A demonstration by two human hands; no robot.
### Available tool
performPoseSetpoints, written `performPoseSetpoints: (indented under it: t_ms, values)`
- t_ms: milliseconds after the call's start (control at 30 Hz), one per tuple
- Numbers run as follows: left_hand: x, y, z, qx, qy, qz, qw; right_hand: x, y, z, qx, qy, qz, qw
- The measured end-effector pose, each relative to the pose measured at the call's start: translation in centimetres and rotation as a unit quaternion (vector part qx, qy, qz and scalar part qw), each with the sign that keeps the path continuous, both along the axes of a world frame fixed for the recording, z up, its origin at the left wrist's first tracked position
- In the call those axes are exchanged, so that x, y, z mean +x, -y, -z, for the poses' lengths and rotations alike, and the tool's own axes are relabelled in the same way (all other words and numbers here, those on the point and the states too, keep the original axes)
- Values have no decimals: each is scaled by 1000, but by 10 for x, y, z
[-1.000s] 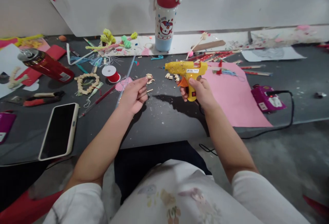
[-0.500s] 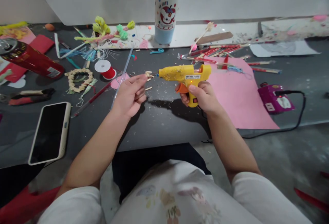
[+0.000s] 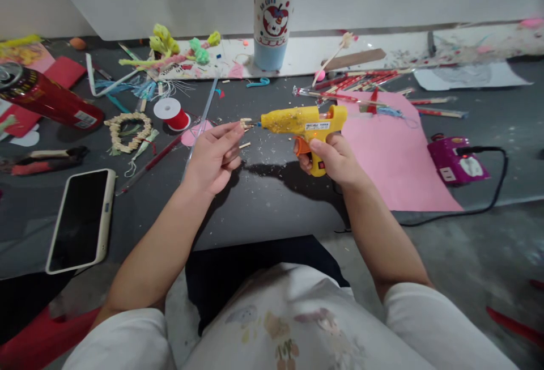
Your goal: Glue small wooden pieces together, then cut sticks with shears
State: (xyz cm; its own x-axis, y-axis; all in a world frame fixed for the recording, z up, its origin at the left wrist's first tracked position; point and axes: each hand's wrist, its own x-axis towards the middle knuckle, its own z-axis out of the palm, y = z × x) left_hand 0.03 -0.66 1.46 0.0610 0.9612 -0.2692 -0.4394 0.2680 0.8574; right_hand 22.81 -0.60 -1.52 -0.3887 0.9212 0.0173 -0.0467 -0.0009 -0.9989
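Note:
My right hand [image 3: 329,154] is wrapped round the handle of a yellow hot glue gun [image 3: 293,119], with fingers at its orange trigger [image 3: 301,146]. The gun points left, its nozzle close to the fingertips of my left hand [image 3: 219,154]. Between thumb and forefinger, my left hand pinches a small piece made of short pale wooden stick bits [image 3: 245,123]. Whether the nozzle touches the piece I cannot tell. A loose short stick bit [image 3: 245,145] lies on the dark table below the fingertips.
A tall bottle [image 3: 274,24] stands at the back. On the left are a red can [image 3: 51,98], thread spool [image 3: 172,114], stick-bit ring [image 3: 127,132], pliers [image 3: 46,160] and phone [image 3: 80,220]. On the right lie pink paper [image 3: 395,160], wrapped sticks [image 3: 365,81] and a purple power socket [image 3: 457,160] with a cable.
The hands and glue gun keep nearly the same pose, nozzle still by the pinched piece. The whole view has shifted slightly.

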Motion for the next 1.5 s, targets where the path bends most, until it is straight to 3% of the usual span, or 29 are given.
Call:
performPoseSetpoints:
  t_ms: [1500]
  values:
    - [-1,-1,3,11,-22,-8,1000,-1,-1,-1,11,0,2,1000]
